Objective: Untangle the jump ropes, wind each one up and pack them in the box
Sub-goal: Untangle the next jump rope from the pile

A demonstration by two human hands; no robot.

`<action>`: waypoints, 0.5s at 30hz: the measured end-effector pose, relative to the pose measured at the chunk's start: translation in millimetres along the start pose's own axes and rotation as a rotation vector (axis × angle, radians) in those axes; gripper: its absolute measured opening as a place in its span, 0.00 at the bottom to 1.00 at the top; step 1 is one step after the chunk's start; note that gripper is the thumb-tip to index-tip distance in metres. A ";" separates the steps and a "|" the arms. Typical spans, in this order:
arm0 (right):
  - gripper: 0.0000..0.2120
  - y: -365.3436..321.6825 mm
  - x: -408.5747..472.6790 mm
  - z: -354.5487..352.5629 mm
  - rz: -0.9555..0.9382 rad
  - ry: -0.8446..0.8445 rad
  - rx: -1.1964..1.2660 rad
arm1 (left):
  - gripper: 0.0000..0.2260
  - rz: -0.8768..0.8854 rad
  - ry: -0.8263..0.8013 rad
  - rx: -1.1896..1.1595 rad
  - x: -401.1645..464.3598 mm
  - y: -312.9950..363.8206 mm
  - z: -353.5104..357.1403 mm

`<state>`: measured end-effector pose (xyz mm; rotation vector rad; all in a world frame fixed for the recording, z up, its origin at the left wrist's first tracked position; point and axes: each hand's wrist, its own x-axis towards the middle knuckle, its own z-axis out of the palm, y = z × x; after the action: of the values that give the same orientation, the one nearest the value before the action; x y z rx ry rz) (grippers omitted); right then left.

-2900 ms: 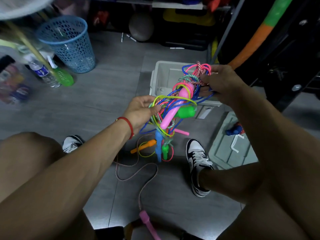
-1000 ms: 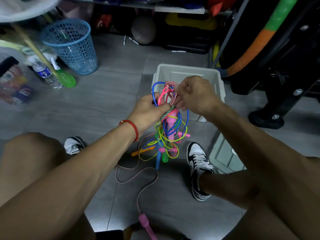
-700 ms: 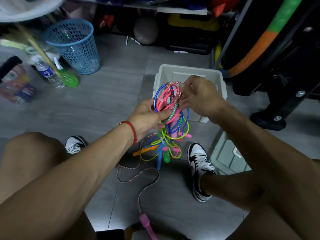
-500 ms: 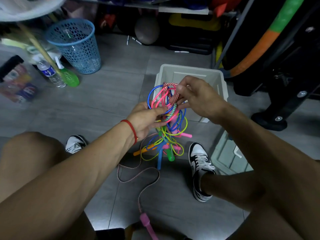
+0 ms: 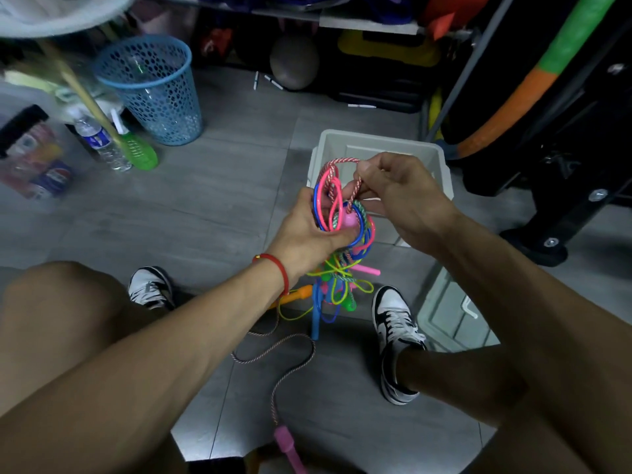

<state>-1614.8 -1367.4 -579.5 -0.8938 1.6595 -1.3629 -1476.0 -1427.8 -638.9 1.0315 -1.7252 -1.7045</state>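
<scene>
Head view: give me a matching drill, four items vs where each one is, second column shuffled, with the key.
Items:
1. tangle
2. box
3. bin
4. pink handle

Places:
A. on the floor at the bottom edge, at the end of a braided cord
B. on the floor behind both hands
C. gripped in the left hand, a braided loop pinched by the right hand
D. far left, beside the bottles

Pairs: 1-C, 2-B, 3-D, 4-A

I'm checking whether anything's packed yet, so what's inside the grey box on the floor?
The visible part of the box looks bare. The hands and rope tangle cover its middle and near side, so that part cannot be seen.
</scene>
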 end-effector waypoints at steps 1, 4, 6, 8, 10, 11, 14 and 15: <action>0.09 -0.2 1.0 -1.7 0.009 0.004 0.018 | 0.24 -0.011 -0.013 -0.042 -1.5 2.1 1.1; 0.08 -2.4 3.4 -5.1 0.000 0.006 0.074 | 0.19 -0.041 -0.034 -0.171 -0.6 5.0 1.9; 0.07 -3.7 1.4 -6.2 -0.022 -0.031 0.058 | 0.18 -0.054 -0.018 -0.216 -0.8 8.7 1.7; 0.17 -1.0 0.6 -7.1 -0.050 -0.079 -0.032 | 0.18 -0.069 -0.023 -0.246 -0.8 10.5 1.7; 0.20 2.5 1.5 -7.9 -0.039 -0.093 -0.103 | 0.15 -0.082 -0.038 -0.286 0.0 11.9 1.1; 0.19 3.0 2.5 -9.2 -0.018 -0.086 -0.118 | 0.12 -0.089 -0.036 -0.301 1.1 12.6 -0.1; 0.16 3.0 3.6 -17.3 0.034 -0.136 -0.092 | 0.08 -0.120 0.007 -0.319 7.2 12.2 -8.1; 0.17 4.2 2.8 -19.5 0.055 -0.163 -0.050 | 0.09 -0.121 0.000 -0.304 8.6 11.0 -9.9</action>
<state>-1633.7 -1360.8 -581.9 -0.9558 1.5871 -1.1835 -1475.0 -1441.4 -628.5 1.0099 -1.3703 -1.9676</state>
